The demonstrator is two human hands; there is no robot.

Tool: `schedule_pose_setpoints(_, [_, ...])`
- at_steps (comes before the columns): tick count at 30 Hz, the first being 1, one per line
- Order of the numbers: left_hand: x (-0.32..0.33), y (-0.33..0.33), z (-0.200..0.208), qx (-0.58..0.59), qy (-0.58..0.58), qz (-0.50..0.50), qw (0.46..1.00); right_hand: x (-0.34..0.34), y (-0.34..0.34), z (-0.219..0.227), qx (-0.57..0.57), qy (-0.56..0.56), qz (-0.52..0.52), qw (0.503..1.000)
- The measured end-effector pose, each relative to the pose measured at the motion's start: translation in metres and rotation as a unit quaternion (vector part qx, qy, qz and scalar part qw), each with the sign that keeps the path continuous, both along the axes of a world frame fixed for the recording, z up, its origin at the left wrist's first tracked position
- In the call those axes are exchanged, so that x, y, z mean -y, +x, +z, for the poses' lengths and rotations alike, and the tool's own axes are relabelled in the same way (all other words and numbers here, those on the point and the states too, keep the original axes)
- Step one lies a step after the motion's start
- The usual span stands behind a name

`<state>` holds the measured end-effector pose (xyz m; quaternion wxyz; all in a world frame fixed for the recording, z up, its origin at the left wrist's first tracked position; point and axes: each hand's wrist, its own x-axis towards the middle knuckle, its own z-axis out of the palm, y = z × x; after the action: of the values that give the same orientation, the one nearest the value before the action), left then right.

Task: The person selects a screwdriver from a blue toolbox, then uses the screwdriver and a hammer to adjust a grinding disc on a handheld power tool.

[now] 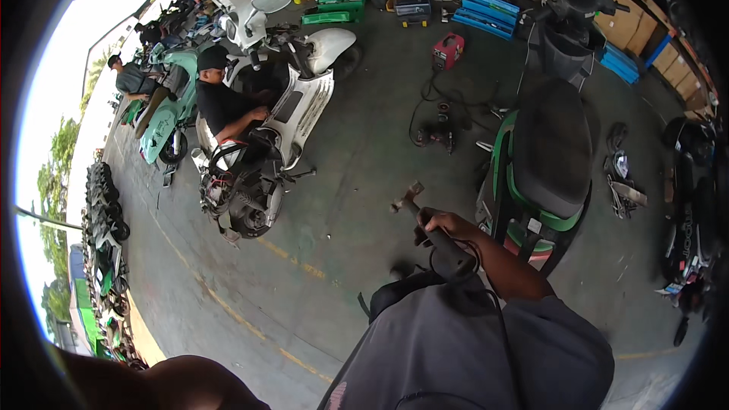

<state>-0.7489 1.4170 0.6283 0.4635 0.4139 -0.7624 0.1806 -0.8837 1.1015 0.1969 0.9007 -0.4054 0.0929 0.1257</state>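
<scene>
My right hand is closed around a hammer in front of my body. Its metal head points up and away to the left, with the thick dark grip angled back toward my grey shirt. A thin dark cable loops beside the grip and runs down over the shirt. Just past that hand, on the right, stands a green scooter with a dark seat. Only part of my left arm, dark and close, shows at the lower left. The left hand is out of view.
A person in a black cap works at a partly stripped white scooter. Farther left, another person is beside a mint scooter. A red machine with cables lies ahead. Blue toolboxes line the back; loose parts lie right.
</scene>
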Motion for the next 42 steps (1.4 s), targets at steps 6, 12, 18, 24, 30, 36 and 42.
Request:
schedule_pose_setpoints(6, [0.11,0.246,-0.304,-0.608,0.214,0.331,0.689,0.047,0.015,-0.04,-0.174,0.215,-0.33,0.903])
schedule_pose_setpoints(12, [0.119,0.287,-0.589,-0.254,0.759,0.232,0.553,0.082,0.053,-0.136,-0.372,0.128,-0.41,0.823])
schedule_pose_setpoints(18, [0.251,0.346,-0.588,0.071,0.682,0.178,0.706,0.098,0.089,-0.173,-0.52,0.019,-0.292,0.803])
schedule_pose_setpoints(24, [0.447,0.464,-0.608,0.245,0.792,0.011,0.56,0.12,0.134,-0.255,-0.565,-0.177,-0.076,0.802])
schedule_pose_setpoints(30, [0.612,0.512,-0.618,0.358,0.677,-0.12,0.632,0.101,0.182,-0.277,-0.727,-0.22,0.047,0.648])
schedule_pose_setpoints(36, [0.657,0.563,-0.615,0.393,0.75,-0.155,0.509,0.148,0.274,-0.246,-0.817,-0.1,-0.083,0.562])
schedule_pose_setpoints(42, [0.715,0.547,-0.609,0.406,0.817,-0.091,0.4,0.143,0.276,-0.275,-0.824,-0.066,-0.09,0.555])
